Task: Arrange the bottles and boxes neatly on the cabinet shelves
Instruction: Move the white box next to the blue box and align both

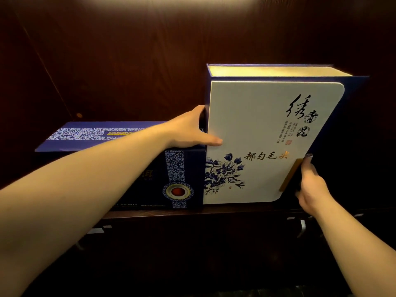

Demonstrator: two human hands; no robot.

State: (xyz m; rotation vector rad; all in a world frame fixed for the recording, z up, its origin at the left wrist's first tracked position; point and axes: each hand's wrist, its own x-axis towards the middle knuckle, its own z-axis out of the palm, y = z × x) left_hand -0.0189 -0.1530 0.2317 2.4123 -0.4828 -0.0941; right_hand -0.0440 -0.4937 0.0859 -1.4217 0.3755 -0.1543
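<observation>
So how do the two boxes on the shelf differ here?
The white box stands tall on end; the dark blue box to its left lies low and long. The white box's front is pale with a blue flower and black writing; the dark blue box has a patterned band and a round red emblem. The left hand and right hand grip only the white box. Both boxes sit on the same shelf, side by side.

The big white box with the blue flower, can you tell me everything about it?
The white box stands upright on the dark wooden shelf, right beside a lower blue box. Its front shows black calligraphy and a blue flower; its edges are dark blue, with a gold strip. The left hand grips its left edge, the right hand its right.
</observation>
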